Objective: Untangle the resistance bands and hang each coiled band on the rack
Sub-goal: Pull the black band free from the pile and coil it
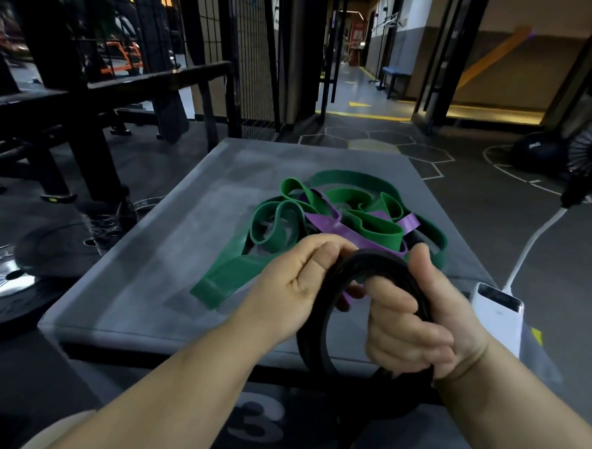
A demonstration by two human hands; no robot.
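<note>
Resistance bands were in two places. A black band (318, 326), wound into a coil, was in both hands in the lower middle of the frame, above the near edge of the grey padded table (172, 251). The green band (379, 232) and the purple band (332, 227) lay in one tangled pile on the table just behind the hands, the purple one threaded between the green loops.

Around the table there were several things. A white power bank (498, 316) lay at the right edge of the table, beside the right wrist, with a white cable (535, 242) running away to the right over the floor. Weight plates (2, 277) lay on the floor at the left. A dark ball (537, 153) rested on the floor at the upper right. A black metal frame (75, 98) stood in the upper left, well apart from the bands.

The left hand (291, 293) gripped the upper left part of the coil, thumb on top and fingers behind it. The right hand (413, 328) had its fingers curled through the coil and its thumb upright against the outer side. Both forearms came in from the bottom of the frame.
</note>
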